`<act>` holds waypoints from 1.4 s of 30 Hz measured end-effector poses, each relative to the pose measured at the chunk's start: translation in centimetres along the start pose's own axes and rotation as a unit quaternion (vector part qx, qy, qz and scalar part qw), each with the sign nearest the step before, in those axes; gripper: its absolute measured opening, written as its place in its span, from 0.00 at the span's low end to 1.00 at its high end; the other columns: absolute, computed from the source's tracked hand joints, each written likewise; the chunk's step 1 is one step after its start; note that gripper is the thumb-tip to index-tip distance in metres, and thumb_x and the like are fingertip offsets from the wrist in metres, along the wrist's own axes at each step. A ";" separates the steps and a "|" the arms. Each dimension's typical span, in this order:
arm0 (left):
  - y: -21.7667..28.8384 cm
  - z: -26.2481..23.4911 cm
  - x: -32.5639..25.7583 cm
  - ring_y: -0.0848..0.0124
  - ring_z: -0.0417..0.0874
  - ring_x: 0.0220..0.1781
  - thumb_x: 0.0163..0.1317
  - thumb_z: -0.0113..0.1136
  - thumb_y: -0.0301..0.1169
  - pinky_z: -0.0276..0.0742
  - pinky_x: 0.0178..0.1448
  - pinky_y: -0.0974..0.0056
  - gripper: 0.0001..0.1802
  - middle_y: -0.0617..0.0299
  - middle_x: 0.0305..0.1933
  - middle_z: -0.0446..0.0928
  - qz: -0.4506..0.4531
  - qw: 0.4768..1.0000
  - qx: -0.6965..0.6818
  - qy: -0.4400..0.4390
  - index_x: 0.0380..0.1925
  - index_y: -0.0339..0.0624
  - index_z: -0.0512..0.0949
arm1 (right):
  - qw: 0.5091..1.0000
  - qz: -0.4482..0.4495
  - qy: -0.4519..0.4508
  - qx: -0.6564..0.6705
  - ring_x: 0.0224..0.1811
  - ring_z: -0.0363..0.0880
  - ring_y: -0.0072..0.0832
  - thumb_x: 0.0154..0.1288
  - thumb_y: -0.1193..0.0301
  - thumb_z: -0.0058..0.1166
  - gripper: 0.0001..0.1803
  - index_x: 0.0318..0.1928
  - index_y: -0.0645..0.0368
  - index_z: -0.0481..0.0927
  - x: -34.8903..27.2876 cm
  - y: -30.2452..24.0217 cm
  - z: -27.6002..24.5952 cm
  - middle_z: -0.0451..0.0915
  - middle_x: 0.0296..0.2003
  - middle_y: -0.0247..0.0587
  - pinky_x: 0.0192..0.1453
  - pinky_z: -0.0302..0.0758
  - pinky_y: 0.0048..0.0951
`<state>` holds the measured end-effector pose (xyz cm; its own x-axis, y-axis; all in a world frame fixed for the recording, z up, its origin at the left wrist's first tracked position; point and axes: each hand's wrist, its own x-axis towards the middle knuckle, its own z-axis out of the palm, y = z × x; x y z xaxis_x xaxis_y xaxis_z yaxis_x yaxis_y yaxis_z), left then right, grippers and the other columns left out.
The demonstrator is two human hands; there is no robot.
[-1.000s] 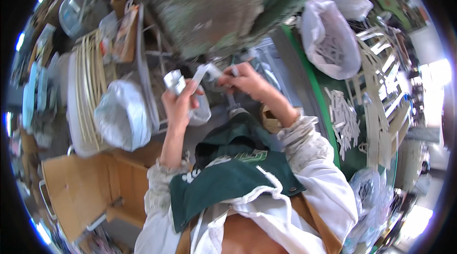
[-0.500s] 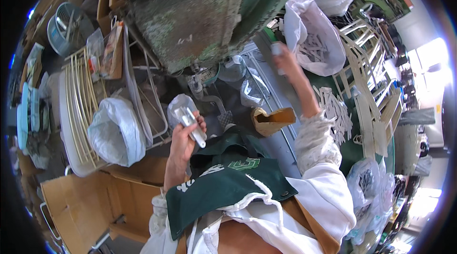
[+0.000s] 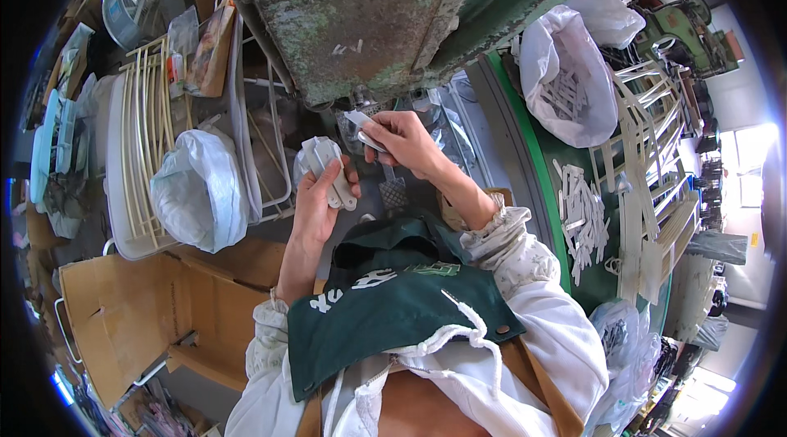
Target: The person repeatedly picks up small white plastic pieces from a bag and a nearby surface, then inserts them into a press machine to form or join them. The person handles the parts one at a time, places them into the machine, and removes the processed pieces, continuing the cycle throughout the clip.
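— What's in the hands?
— The left hand [image 3: 316, 203] is closed around a stack of white parts [image 3: 328, 168]; the right hand [image 3: 406, 142] pinches one white piece [image 3: 361, 121], just beside the stack.
— Around them?
— A rusty green machine [image 3: 369, 19] looms right above. A white bag [image 3: 197, 191] sits left, a cardboard box [image 3: 123, 314] below it, another bag [image 3: 566, 76] right, loose white pieces [image 3: 582, 216] beyond the green rim.

White plastic parts [image 3: 326, 168] — a small stack, upright, clamped between the left fingers and thumb. One pale flat piece [image 3: 361, 124] — pinched at the right fingertips, jutting left past them.
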<state>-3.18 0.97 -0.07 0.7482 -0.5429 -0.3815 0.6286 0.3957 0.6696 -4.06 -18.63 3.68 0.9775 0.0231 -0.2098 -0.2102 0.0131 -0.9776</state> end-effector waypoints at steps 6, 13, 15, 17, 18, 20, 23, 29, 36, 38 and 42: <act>0.3 1.1 -0.2 0.68 0.79 0.32 0.68 0.51 0.32 0.75 0.40 0.66 0.16 0.56 0.35 0.76 0.042 0.998 -0.051 0.018 0.50 0.34 0.70 | 0.990 0.102 -0.092 0.040 0.18 0.62 0.10 0.67 0.56 0.52 0.19 0.40 0.63 0.78 -0.8 2.7 -1.2 0.75 0.23 0.31 0.20 0.57 0.16; -0.3 -0.3 -1.4 0.74 0.72 0.29 0.70 0.48 0.35 0.70 0.35 0.68 0.20 0.59 0.34 0.74 0.038 0.997 0.061 -0.032 0.55 0.32 0.68 | 0.856 -0.193 0.196 -0.438 0.31 0.80 0.31 0.49 0.64 0.65 0.17 0.40 0.58 0.81 7.7 10.7 -7.3 0.80 0.28 0.42 0.34 0.73 0.35; -0.7 -0.5 -1.7 0.76 0.67 0.27 0.71 0.44 0.40 0.65 0.33 0.70 0.23 0.62 0.33 0.71 0.040 0.998 0.010 -0.057 0.56 0.32 0.67 | 0.830 -0.260 0.176 -0.461 0.34 0.79 0.33 0.50 0.64 0.64 0.18 0.41 0.58 0.80 12.9 14.8 -6.7 0.79 0.30 0.43 0.36 0.73 0.36; -0.7 0.6 -1.7 0.77 0.59 0.25 0.72 0.33 0.50 0.58 0.30 0.70 0.32 0.66 0.30 0.65 0.046 0.996 0.049 -0.060 0.60 0.31 0.63 | 0.811 -0.277 0.167 -0.488 0.36 0.78 0.34 0.50 0.65 0.62 0.18 0.42 0.58 0.80 16.0 17.6 -7.3 0.79 0.33 0.44 0.39 0.72 0.36; -0.8 0.6 -1.7 0.77 0.60 0.25 0.72 0.35 0.49 0.59 0.31 0.70 0.31 0.65 0.33 0.67 0.056 0.996 0.028 -0.070 0.60 0.31 0.64 | 0.807 -0.275 0.162 -0.496 0.38 0.77 0.35 0.50 0.65 0.62 0.19 0.43 0.58 0.79 17.0 18.4 -7.7 0.78 0.34 0.45 0.40 0.72 0.36; -0.4 1.5 -2.2 0.75 0.65 0.27 0.72 0.38 0.47 0.63 0.32 0.70 0.29 0.63 0.35 0.71 0.068 0.997 0.015 -0.031 0.59 0.31 0.66 | 0.810 -0.262 0.136 -0.508 0.40 0.76 0.36 0.50 0.65 0.61 0.19 0.44 0.58 0.79 17.6 19.8 -7.9 0.78 0.36 0.45 0.43 0.71 0.37; -0.5 0.3 -2.6 0.75 0.72 0.30 0.73 0.41 0.42 0.68 0.35 0.70 0.24 0.61 0.37 0.75 0.077 0.993 0.089 -0.004 0.57 0.34 0.69 | 0.825 -0.240 0.083 -0.505 0.44 0.75 0.38 0.51 0.66 0.59 0.21 0.46 0.59 0.78 17.3 20.6 -8.0 0.77 0.40 0.47 0.46 0.70 0.38; -0.6 0.0 -2.1 0.72 0.79 0.30 0.70 0.49 0.37 0.73 0.33 0.69 0.19 0.56 0.35 0.78 0.075 0.997 0.037 -0.005 0.52 0.33 0.71 | 0.833 -0.219 0.044 -0.505 0.51 0.73 0.43 0.51 0.68 0.56 0.23 0.50 0.59 0.76 17.5 20.6 -8.2 0.75 0.47 0.49 0.54 0.68 0.39; -0.5 0.9 -0.1 0.70 0.80 0.25 0.67 0.54 0.37 0.75 0.33 0.68 0.15 0.54 0.30 0.80 0.085 0.989 0.111 0.049 0.41 0.34 0.76 | 0.845 -0.252 0.076 -0.466 0.51 0.72 0.45 0.51 0.68 0.55 0.21 0.48 0.58 0.75 18.6 21.9 -10.0 0.75 0.48 0.49 0.54 0.68 0.40; -0.2 1.4 0.4 0.70 0.80 0.24 0.67 0.53 0.39 0.75 0.31 0.68 0.16 0.56 0.26 0.79 0.070 0.987 0.136 0.043 0.37 0.35 0.77 | 0.838 -0.370 0.118 -0.383 0.36 0.77 0.42 0.49 0.66 0.59 0.13 0.35 0.56 0.78 17.9 21.4 -11.3 0.79 0.34 0.45 0.39 0.71 0.38; 0.2 0.9 0.1 0.70 0.80 0.22 0.68 0.51 0.41 0.75 0.28 0.69 0.16 0.57 0.24 0.77 0.092 0.986 0.133 0.049 0.37 0.36 0.76 | 0.856 -0.166 -0.005 -0.489 0.46 0.76 0.42 0.50 0.70 0.54 0.18 0.42 0.63 0.77 14.6 15.4 -8.7 0.79 0.44 0.49 0.54 0.70 0.40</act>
<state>-3.17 0.38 0.63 0.8696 -0.4000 -0.2895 0.4122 0.2652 0.8717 7.16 -26.78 -14.64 0.9788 0.1894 0.0777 0.2014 -0.8229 -0.5314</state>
